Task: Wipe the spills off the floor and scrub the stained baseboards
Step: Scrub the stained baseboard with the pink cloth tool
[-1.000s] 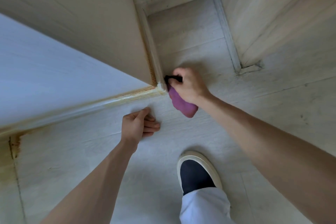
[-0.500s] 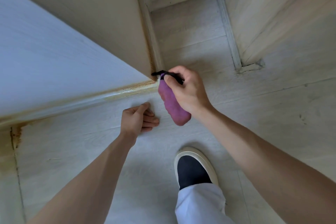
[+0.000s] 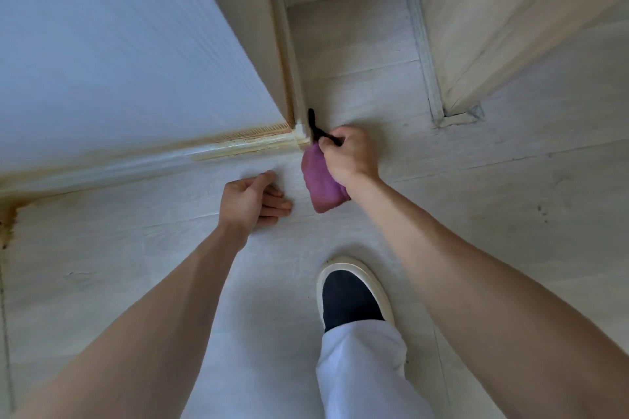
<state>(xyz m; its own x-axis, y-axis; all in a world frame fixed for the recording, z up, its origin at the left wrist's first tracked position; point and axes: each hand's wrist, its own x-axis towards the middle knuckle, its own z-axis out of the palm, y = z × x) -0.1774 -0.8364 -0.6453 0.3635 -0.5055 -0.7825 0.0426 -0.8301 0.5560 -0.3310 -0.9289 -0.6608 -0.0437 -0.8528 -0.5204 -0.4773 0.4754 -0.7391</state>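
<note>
My right hand (image 3: 350, 155) grips a purple cloth (image 3: 321, 184) with a black loop (image 3: 315, 126) and holds it against the outer corner of the white baseboard (image 3: 238, 148). Orange-brown stains run along the baseboard's top edge near the corner and up the side strip (image 3: 289, 78). My left hand (image 3: 253, 202) rests on the pale wood floor (image 3: 476, 187) just left of the cloth, fingers loosely curled, holding nothing. A darker brown stain (image 3: 8, 218) marks the floor and baseboard at the far left.
A white wall (image 3: 119, 61) fills the upper left. A narrow recess (image 3: 354, 31) lies beyond the corner, with a beige panel (image 3: 510, 10) at the right. My foot in a dark slip-on shoe (image 3: 350, 296) and white trouser leg stands behind my hands.
My right hand has twisted the cloth at the baseboard corner; the black loop now points up along the side strip. The view has shifted closer. My left hand stays put.
</note>
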